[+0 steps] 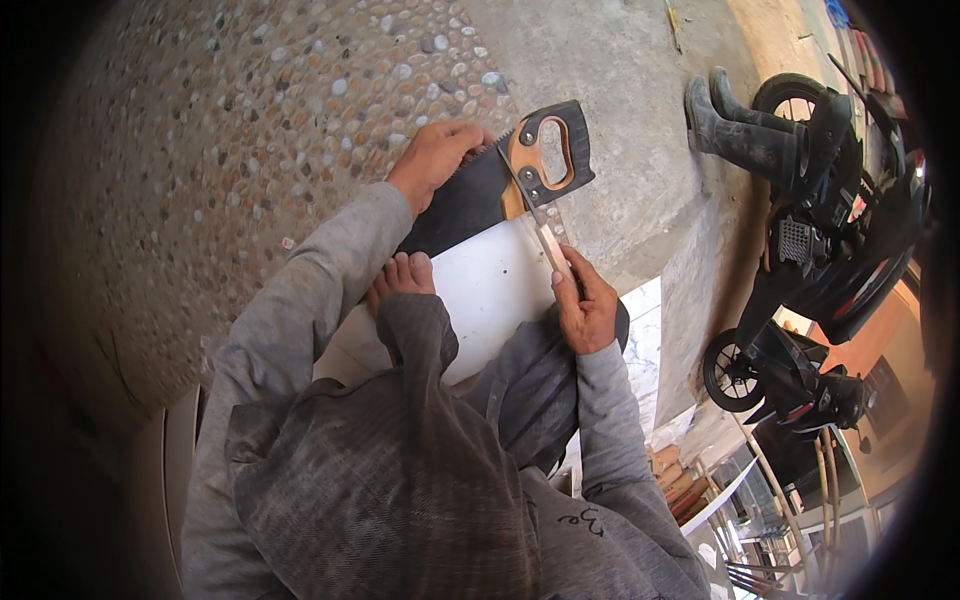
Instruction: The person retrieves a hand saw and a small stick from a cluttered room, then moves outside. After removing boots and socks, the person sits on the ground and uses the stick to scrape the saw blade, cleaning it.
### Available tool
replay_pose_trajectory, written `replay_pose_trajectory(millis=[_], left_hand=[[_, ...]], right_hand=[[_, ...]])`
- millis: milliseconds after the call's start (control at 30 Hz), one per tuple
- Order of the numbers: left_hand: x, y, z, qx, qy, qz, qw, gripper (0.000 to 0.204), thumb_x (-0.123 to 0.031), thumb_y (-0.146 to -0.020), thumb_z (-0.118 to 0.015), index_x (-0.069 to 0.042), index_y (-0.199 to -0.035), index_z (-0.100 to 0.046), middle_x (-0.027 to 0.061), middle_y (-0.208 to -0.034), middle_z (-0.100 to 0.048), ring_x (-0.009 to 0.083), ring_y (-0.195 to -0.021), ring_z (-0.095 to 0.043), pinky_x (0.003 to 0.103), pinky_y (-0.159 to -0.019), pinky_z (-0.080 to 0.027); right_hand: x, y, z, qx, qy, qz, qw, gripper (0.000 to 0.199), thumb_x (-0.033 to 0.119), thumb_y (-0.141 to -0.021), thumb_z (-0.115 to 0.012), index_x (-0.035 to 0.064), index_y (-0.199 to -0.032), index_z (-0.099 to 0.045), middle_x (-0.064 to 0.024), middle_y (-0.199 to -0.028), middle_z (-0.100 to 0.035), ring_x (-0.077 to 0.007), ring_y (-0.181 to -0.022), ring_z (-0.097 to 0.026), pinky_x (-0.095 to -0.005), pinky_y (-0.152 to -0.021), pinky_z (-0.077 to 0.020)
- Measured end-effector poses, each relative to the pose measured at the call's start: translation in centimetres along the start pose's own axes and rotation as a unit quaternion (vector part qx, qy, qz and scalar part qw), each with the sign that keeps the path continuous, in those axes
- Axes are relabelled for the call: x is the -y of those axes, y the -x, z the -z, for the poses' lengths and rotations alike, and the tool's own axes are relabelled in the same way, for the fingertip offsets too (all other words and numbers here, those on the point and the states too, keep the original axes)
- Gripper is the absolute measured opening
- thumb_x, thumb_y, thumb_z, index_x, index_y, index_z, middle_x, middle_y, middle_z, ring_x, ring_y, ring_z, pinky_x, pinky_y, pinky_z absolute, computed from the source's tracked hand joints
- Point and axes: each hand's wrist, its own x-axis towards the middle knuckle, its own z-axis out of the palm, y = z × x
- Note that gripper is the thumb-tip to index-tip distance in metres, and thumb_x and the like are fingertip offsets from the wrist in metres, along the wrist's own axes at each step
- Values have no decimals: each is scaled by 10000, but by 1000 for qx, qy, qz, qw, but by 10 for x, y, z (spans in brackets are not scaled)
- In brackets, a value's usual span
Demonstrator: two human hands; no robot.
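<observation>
A hand saw (478, 195) with a dark blade and an orange-and-black handle lies across a white board (490, 285). My left hand (436, 155) presses down on the saw's toothed edge near the handle. My right hand (585, 305) grips the wooden handle of a thin file (540, 215), whose metal end rests against the saw teeth by the handle. My bare foot (402, 278) rests on the board's left edge, with my grey trouser leg behind it.
Pebbled ground spreads to the left and bare concrete (620, 90) lies ahead. A pair of dark rubber boots (735, 125) and a motorbike (830, 250) stand at the right. Stacked wood pieces (680, 475) and metal frames sit lower right.
</observation>
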Motion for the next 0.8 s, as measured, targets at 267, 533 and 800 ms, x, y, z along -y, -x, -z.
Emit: replay_pose_trajectory(millis=[267,533,800], left_hand=[[7,-5,3,7,-6,-26,1000,282,-187,-925,-499,-2,-1062,-661,81,-909,-642,169,-899,-589,284,-799,-499],[6,-4,1,-20,26,-7,999,306,-192,-886,-534,17,-1059,-676,44,-842,-629,125,-782,-560,249,-760,-455],[-6,5,-2,-12,-41,-20,999,295,-199,-919,-514,4,-1048,-684,93,-903,-652,161,-875,-600,293,-828,-480]], right_hand=[[-4,2,-2,-20,11,35,999,335,93,-894,-617,-59,-1192,-587,-228,-1007,-676,-265,-915,-684,-319,-796,-519],[-7,9,-2,-54,-28,63,996,343,125,-930,-600,-51,-1223,-570,-148,-1006,-677,-168,-865,-630,-276,-777,-495],[-9,11,3,-66,-21,57,996,342,124,-920,-611,-49,-1213,-575,-149,-1005,-674,-189,-902,-641,-281,-804,-497]])
